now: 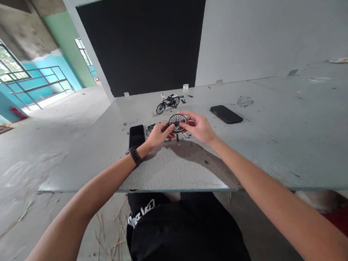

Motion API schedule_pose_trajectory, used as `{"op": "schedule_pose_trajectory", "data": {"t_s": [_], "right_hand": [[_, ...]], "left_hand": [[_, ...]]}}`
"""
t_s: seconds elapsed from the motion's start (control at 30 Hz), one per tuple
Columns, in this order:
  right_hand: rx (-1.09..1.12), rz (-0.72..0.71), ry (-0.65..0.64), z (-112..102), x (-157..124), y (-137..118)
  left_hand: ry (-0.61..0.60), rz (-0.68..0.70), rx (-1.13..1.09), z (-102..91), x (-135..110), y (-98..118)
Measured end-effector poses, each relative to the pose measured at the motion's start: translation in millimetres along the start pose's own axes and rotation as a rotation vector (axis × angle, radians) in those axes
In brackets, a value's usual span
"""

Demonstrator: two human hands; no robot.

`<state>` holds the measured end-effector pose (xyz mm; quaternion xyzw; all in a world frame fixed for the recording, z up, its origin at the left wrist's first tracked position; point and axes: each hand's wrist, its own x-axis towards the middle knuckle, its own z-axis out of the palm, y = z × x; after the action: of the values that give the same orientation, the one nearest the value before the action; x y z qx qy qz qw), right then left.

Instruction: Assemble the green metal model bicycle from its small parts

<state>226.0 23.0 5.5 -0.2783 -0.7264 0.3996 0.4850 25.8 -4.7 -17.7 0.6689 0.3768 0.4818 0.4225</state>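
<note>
Both my hands meet over the grey table top (250, 144) around a small spoked model wheel (177, 120) with a black tyre. My right hand (198, 126) pinches the wheel at its right side, fingers closed on it. My left hand (158, 134), with a black watch on its wrist, touches the wheel's lower left with closed fingertips. Beneath the hands lie small dark model parts (152, 127), partly hidden. A finished miniature bicycle (167, 102) stands farther back on the table.
A black phone (137, 135) lies just left of my left hand, and a second black phone (226, 114) lies to the right. A large black panel (144, 37) stands behind the table. The table's near edge runs above my lap.
</note>
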Motion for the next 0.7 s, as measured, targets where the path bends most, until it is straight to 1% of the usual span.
{"op": "schedule_pose_trajectory", "data": {"t_s": [0.1,0.2,0.47,0.7], "right_hand": [[0.006,0.0,0.014,0.2,-0.3,0.9],[0.018,-0.005,0.018,0.4,-0.4,1.8],[-0.019,-0.017,0.033,0.6,-1.2,-2.0],[-0.058,-0.042,0.047,0.3,-1.5,-1.4]], "left_hand": [[0.007,-0.037,-0.045,-0.4,-0.8,1.3],[0.011,-0.056,-0.041,-1.5,-1.1,1.7],[0.043,0.018,0.102,-2.0,1.2,1.2],[0.057,0.013,0.129,-3.7,2.7,-2.7]]}}
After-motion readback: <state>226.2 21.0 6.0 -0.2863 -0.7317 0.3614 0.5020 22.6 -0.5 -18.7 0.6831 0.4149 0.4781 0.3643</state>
